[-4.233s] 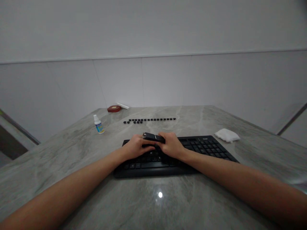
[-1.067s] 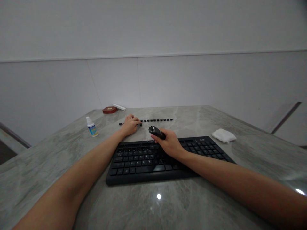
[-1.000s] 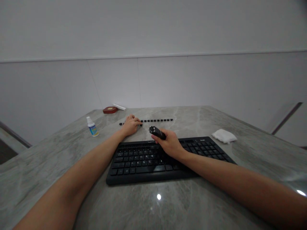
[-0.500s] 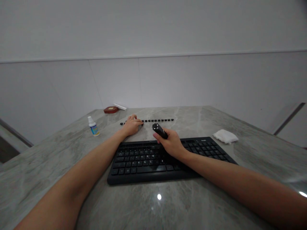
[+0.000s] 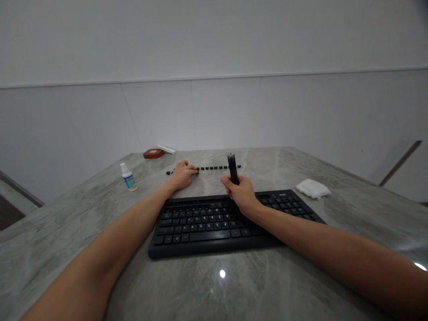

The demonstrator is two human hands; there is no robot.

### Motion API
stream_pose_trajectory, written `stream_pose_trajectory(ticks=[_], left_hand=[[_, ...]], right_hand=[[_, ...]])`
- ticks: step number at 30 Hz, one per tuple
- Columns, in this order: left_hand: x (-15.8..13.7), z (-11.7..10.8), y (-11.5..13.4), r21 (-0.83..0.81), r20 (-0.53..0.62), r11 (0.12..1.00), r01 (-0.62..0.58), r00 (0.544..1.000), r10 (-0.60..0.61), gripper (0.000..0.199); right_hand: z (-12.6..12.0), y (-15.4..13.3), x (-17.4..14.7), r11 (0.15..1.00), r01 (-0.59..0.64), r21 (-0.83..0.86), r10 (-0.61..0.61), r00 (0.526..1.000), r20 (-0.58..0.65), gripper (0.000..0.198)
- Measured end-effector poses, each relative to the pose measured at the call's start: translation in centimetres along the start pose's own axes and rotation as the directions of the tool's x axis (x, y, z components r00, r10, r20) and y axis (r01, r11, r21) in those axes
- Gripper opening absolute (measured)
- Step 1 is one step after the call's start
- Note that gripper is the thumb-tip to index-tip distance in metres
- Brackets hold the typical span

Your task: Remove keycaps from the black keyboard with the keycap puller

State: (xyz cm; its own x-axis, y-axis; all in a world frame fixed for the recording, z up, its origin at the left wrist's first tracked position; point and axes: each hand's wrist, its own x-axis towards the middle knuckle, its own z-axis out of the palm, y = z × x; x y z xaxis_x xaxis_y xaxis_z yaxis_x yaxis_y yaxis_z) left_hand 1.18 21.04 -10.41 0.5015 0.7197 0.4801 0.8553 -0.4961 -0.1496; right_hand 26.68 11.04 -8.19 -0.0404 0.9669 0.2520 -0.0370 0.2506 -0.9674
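Note:
A black keyboard [image 5: 214,235] lies in front of me, with bare gaps along its top row. Beyond it, small black keycaps [image 5: 216,168] form a line across the table. My left hand [image 5: 182,175] rests over the left part of that line, its fingertips closed at one keycap [image 5: 197,171]; the fingers hide some of the others. Above the keyboard's back edge, my right hand [image 5: 243,192] is wrapped round a black stick-shaped tool [image 5: 232,167] with a metallic tip. The tool stands nearly upright, and its lower part is hidden in the fist.
To the left stands a white spray bottle [image 5: 129,179] with a blue label. A reddish-brown case [image 5: 153,154] and a white strip-like object [image 5: 166,149] lie at the back left. A folded white cloth [image 5: 313,188] is on the right of the grey marbled table [image 5: 187,285].
My right hand has moved a little right and turned the tool from leaning left to nearly upright. The left hand stays at the same keycap.

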Motion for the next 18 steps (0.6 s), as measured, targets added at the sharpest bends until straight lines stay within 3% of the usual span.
stream_pose_trajectory(ticks=[18], left_hand=[[-0.08, 0.11, -0.02, -0.032, -0.004, 0.999, 0.032, 0.999, -0.032, 0.047]], right_hand=[[-0.01, 0.06, -0.08, 1.0, 0.013, -0.026, -0.012, 1.0, 0.019, 0.034]])
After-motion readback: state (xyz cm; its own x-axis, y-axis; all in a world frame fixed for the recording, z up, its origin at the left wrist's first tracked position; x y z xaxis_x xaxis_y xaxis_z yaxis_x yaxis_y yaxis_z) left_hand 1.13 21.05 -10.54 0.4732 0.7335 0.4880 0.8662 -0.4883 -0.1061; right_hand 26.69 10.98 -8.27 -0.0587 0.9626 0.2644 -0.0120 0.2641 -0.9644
